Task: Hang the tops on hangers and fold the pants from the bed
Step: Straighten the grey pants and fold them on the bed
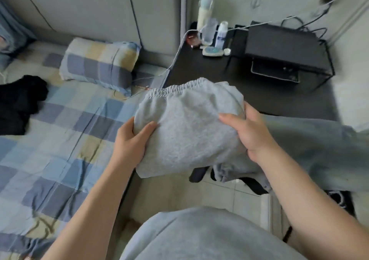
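- The left hand (pixel 129 142) and right hand (pixel 249 134) each grip a side of the folded gray pants (pixel 187 128) (waistband on top).
- The pants are up in the air, beside the bed (pixel 50 140).

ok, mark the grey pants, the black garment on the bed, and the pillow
grey pants (pixel 187 128): head view, centre of the folded bundle held between both hands.
black garment (pixel 19 102): head view, middle of the crumpled pile.
pillow (pixel 99 65): head view, centre of the checked case.
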A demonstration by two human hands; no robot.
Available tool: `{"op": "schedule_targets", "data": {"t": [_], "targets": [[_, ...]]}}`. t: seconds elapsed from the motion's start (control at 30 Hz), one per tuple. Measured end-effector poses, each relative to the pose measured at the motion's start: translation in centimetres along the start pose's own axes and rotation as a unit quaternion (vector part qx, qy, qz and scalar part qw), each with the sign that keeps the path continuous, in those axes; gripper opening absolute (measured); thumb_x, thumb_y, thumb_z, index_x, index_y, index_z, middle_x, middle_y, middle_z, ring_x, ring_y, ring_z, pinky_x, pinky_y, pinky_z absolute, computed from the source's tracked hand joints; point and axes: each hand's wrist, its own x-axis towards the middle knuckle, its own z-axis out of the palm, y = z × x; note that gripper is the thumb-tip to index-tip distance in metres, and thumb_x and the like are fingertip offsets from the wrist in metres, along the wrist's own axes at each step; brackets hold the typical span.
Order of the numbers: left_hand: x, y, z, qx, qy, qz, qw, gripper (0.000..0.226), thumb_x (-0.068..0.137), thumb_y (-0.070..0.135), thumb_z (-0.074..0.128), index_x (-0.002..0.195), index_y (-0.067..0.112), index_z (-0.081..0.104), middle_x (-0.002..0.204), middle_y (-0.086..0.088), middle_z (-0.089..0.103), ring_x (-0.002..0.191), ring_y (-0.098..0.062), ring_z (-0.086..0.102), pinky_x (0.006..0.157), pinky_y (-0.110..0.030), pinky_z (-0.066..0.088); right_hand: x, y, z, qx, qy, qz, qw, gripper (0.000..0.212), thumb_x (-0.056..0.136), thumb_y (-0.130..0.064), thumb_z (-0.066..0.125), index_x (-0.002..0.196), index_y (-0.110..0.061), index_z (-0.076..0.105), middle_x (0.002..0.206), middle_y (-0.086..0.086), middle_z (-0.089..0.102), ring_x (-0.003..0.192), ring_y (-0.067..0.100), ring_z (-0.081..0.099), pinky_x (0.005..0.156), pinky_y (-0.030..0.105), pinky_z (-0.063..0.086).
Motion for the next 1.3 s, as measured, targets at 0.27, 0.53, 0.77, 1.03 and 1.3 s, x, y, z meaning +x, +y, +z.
{"op": "schedule_targets", "data": {"t": [0.27,0.53,0.77,1.03,1.3], "targets": [[-1.1,11.2,15.9,0.016,-0.105,0.148,0.983,0.021,0.082,0.048,0.07,0.086,0.027,0.065,0.084,0.001,0.071,0.071,-0.009,0.066,0.056,-0.025,0.055,-5.6,-4.6,-17.4,0.058,0.125,-0.099,0.985,0.035,0.081,-0.021,0.072,0.115,-0.026,0.068,0.11,0.001,0.075,0.099,0.02,0.073,0.07,0.027,0.059],[-3.6,16.7,35.0,0.031,-0.345,0.2,0.917,0.007,0.091,0.034,0.071,0.091,0.028,0.068,0.088,0.002,0.073,0.076,-0.012,0.071,0.062,-0.027,0.059,-13.7,-1.6,-31.8,0.138,0.368,-0.077,0.916,0.038,0.07,-0.028,0.078,0.108,-0.03,0.072,0.105,0.0,0.077,0.093,0.021,0.075,0.07,0.034,0.059],[-8.2,18.5,52.6,0.059,-0.508,0.206,0.834,0.006,0.093,0.028,0.071,0.093,0.023,0.069,0.081,0.008,0.074,0.069,-0.005,0.069,0.056,-0.019,0.051,-18.9,2.7,-42.9,0.214,0.522,-0.062,0.824,0.037,0.079,-0.013,0.078,0.111,-0.029,0.069,0.097,-0.001,0.078,0.084,0.021,0.076,0.058,0.028,0.058],[-13.1,18.3,71.2,0.145,-0.613,0.182,0.755,0.017,0.094,0.032,0.069,0.105,0.02,0.067,0.072,0.014,0.072,0.063,0.003,0.067,0.049,-0.01,0.046,-19.8,8.6,-53.9,0.274,0.66,-0.04,0.699,0.033,0.084,0.001,0.069,0.109,-0.021,0.069,0.091,-0.004,0.078,0.081,0.016,0.075,0.057,0.024,0.056],[-20.7,15.0,85.1,0.192,-0.727,0.161,0.64,0.006,0.093,0.018,0.07,0.091,0.024,0.071,0.079,0.019,0.075,0.069,0.001,0.07,0.053,-0.011,0.047,-24.4,14.6,-60.2,0.305,0.759,0.028,0.574,0.03,0.082,-0.011,0.075,0.11,-0.021,0.07,0.092,0.0,0.077,0.076,0.015,0.075,0.054,0.025,0.056]]}}
